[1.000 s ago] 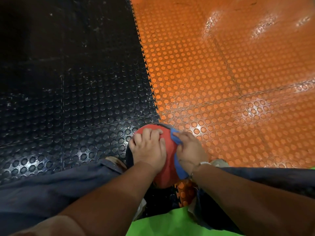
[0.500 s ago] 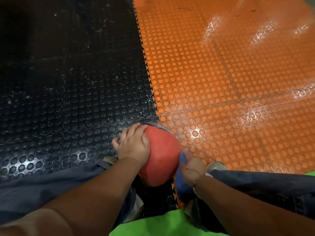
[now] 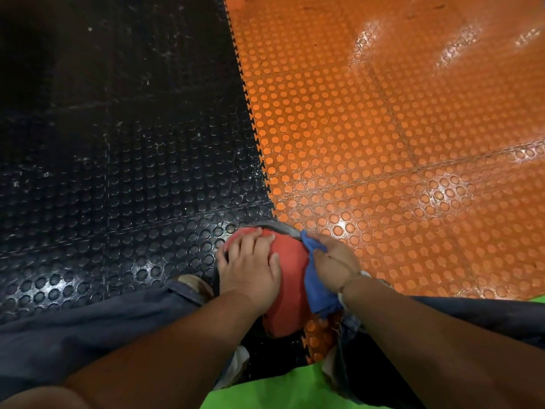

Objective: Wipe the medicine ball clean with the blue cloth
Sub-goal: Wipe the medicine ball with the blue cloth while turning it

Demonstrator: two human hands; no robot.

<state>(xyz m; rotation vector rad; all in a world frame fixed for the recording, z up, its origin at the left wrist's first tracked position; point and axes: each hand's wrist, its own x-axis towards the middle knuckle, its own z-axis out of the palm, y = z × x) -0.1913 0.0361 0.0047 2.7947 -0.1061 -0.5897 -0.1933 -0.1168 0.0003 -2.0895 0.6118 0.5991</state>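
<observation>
A red medicine ball point(image 3: 290, 286) with a grey band on its far side sits on the floor between my legs, at the seam of the black and orange mats. My left hand point(image 3: 250, 268) lies spread over the ball's top left, fingers pressing on it. My right hand point(image 3: 334, 265) presses the blue cloth point(image 3: 317, 286) against the ball's right side, fingers curled round the bunched cloth. The cloth hangs down along the ball below my right wrist. The ball's underside is hidden.
Studded black floor mat point(image 3: 118, 172) covers the left, studded orange mat point(image 3: 398, 157) the right, joined by a toothed seam. My legs in dark blue trousers point(image 3: 88, 329) flank the ball. A shoe point(image 3: 194, 283) shows at the left trouser cuff. Green fabric point(image 3: 283, 391) lies at the bottom edge.
My right hand with the cloth has moved up from the ball's lower right side to its upper right. My left hand has shifted from the ball's left side back onto its top.
</observation>
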